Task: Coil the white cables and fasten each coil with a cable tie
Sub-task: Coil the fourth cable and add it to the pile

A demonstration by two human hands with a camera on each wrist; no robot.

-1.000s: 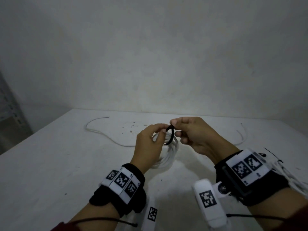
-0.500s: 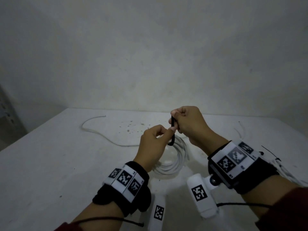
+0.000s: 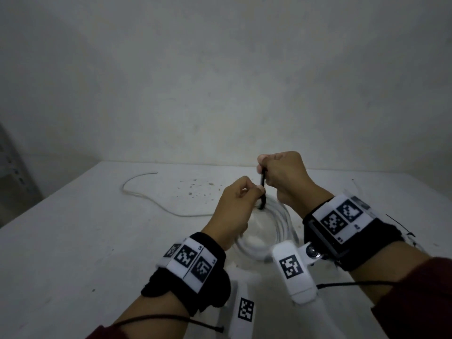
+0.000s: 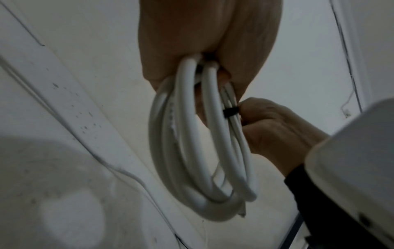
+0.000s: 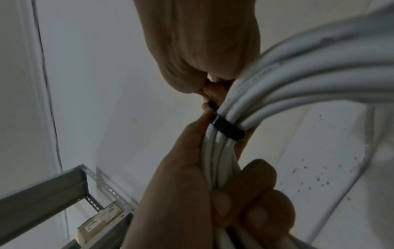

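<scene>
Left hand [image 3: 234,206] holds coil [image 4: 204,151]; right hand [image 3: 283,177] grip apparently pulls tie [image 5: 227,128] upward

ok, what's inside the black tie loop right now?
The black cable tie wraps a bundle of strands of the white coil, several visible side by side. The left hand grips the coil just below; the right hand pinches the tail. The locking head is covered by fingers.

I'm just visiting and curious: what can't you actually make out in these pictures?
- Cable tie head: hidden inside the right hand in every view.
- Coil in the head view: blurred, half covered by the left hand.
- Items at the table's right edge: too small, cut off.
</scene>
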